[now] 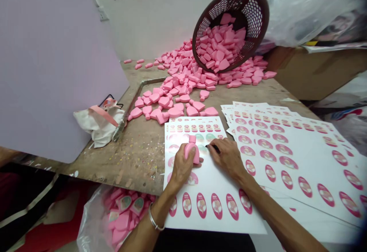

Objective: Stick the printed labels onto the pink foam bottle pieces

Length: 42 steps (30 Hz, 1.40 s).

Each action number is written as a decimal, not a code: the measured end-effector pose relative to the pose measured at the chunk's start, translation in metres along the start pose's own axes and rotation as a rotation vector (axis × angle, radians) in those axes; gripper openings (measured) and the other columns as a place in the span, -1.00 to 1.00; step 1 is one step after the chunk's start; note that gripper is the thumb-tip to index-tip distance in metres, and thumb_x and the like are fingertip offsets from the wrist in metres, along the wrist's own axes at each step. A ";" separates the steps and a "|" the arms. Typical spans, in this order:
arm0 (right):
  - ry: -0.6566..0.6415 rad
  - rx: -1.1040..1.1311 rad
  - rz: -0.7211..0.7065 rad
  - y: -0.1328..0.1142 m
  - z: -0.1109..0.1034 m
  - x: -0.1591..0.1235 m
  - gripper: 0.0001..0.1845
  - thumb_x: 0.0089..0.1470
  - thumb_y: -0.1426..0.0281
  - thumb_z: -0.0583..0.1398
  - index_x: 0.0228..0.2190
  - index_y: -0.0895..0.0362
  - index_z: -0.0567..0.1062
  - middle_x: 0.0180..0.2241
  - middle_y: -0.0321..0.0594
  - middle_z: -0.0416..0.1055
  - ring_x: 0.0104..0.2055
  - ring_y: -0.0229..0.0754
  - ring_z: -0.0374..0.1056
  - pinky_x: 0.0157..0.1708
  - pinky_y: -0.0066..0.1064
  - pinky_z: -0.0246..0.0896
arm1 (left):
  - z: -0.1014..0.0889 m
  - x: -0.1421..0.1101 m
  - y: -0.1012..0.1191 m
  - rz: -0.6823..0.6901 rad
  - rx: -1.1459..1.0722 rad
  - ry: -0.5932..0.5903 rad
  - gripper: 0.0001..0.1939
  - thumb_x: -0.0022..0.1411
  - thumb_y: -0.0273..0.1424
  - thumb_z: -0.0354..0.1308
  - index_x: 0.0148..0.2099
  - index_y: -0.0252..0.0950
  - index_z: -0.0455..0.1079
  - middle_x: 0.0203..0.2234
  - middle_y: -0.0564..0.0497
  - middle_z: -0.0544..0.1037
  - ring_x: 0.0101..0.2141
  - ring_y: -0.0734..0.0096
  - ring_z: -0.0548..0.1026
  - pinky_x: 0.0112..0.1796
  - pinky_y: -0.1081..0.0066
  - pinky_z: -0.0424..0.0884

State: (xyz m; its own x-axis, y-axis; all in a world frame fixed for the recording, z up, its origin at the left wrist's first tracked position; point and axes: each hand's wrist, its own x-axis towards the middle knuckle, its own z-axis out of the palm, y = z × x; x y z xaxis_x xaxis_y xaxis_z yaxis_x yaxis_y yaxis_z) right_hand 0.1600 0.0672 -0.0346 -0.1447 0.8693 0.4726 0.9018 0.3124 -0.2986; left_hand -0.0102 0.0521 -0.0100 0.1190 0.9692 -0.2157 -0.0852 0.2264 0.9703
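My left hand [181, 165] is closed around a pink heart-shaped bottle [191, 151], held over a white sticker sheet [212, 210] with rows of oval pink labels. My right hand [226, 155] rests on the same sheet just right of the bottle. Its fingers pinch a small dark thing at the sheet's surface; I cannot make out what it is. A silver bangle sits on my left wrist.
A pile of pink bottles [183, 88] spills from a tipped brown basket [258, 11] at the back. A stack of sticker sheets [304, 145] lies to the right. A white cloth bag [99, 124] sits left; a clear bag of labelled bottles [120, 217] hangs below the table edge.
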 end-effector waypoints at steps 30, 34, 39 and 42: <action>0.099 0.502 0.362 -0.014 -0.022 -0.003 -0.70 0.00 0.14 0.23 -0.50 0.10 0.38 -0.52 -0.29 0.36 -0.49 -0.25 0.25 -0.46 -0.39 0.15 | -0.006 -0.002 0.002 -0.030 -0.161 0.051 -0.52 0.15 -0.03 0.13 -0.10 -0.35 0.28 -0.44 0.01 0.45 -0.51 0.35 0.55 -0.43 0.35 0.54; 0.037 0.674 0.472 -0.029 -0.037 0.000 -0.70 -0.02 0.12 0.25 -0.43 0.11 0.47 -0.52 -0.31 0.37 -0.48 -0.28 0.25 -0.48 -0.44 0.15 | -0.006 -0.008 0.005 -0.076 -0.403 0.042 -0.44 0.22 0.04 0.00 -0.13 -0.42 0.35 -0.45 -0.09 0.51 -0.46 0.30 0.55 -0.36 0.27 0.55; -0.049 0.730 0.431 -0.051 -0.042 0.001 -0.68 -0.01 0.15 0.26 -0.24 0.05 0.57 -0.35 -0.25 0.51 -0.35 -0.20 0.39 -0.37 -0.40 0.29 | -0.001 -0.016 0.015 -0.100 -0.528 -0.005 -0.38 0.25 0.06 -0.08 -0.10 -0.43 0.43 -0.29 -0.18 0.57 -0.37 0.25 0.57 -0.33 0.24 0.56; -0.034 0.758 0.402 -0.056 -0.041 0.001 -0.75 0.00 0.18 0.26 -0.32 0.06 0.60 -0.27 -0.21 0.55 -0.25 -0.13 0.44 -0.29 -0.34 0.34 | 0.001 -0.019 0.020 -0.069 -0.533 -0.027 -0.40 0.27 0.04 -0.09 -0.04 -0.39 0.41 -0.26 -0.15 0.58 -0.30 0.25 0.57 -0.29 0.27 0.55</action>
State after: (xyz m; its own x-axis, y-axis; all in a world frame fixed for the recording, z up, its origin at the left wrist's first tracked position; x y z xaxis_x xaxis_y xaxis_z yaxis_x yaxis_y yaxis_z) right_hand 0.1257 0.0344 0.0166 0.1047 0.9760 0.1909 0.3730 0.1394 -0.9173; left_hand -0.0134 0.0377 0.0138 0.1671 0.9491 -0.2670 -0.5655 0.3141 0.7626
